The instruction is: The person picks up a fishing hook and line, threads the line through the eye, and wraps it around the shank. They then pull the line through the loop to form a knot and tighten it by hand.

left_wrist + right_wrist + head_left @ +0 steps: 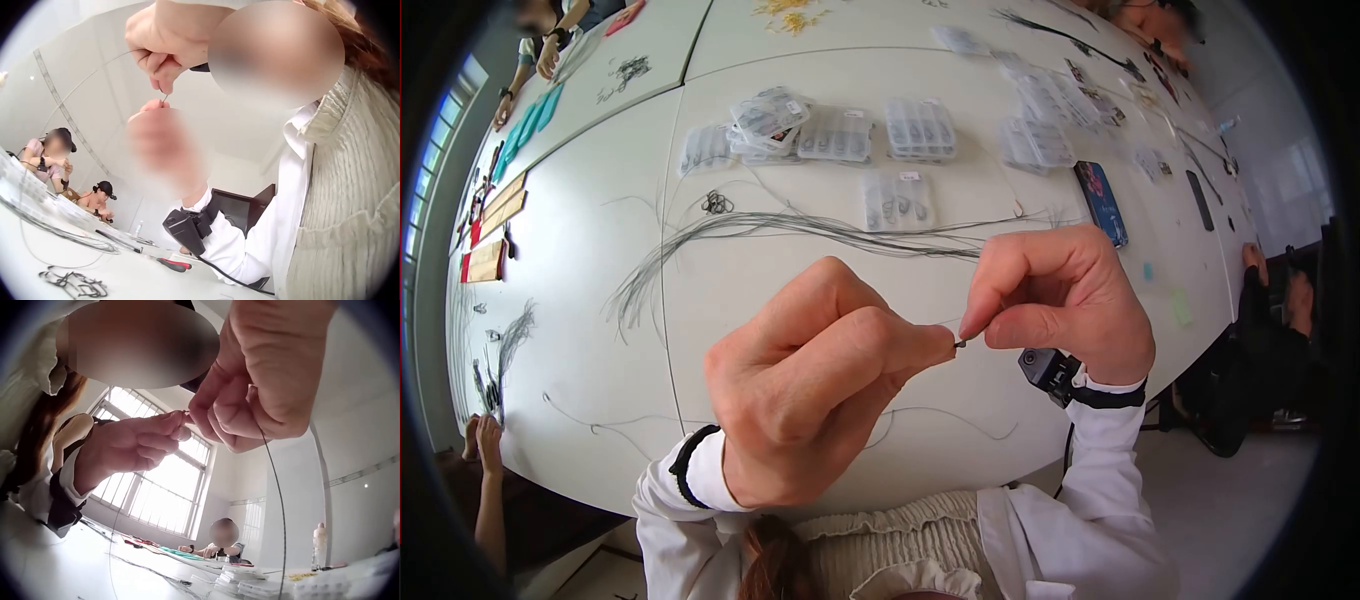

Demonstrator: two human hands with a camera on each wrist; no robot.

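Both hands are raised over the near side of the table, fingertips nearly meeting. My left hand [800, 380] pinches a thin dark strand between thumb and forefinger, and a short dark bit of it [961, 344] shows at the fingertips. Across from it, my right hand [1075, 305] pinches the same bit with thumb and forefinger. A short stretch of the strand [164, 97] spans the fingertips in the left wrist view. From the right hand a dark length of strand [279, 500] hangs in the right wrist view, and a finer line [112, 537] drops below the left hand.
A bundle of thin dark strands [800, 225] lies across the table [750, 310]. Beyond it stand clear plastic boxes [920, 128] and a phone [1103, 203]. Red-handled pliers [175, 265] lie beside a tangled black coil [75, 284]. Other people sit around the table.
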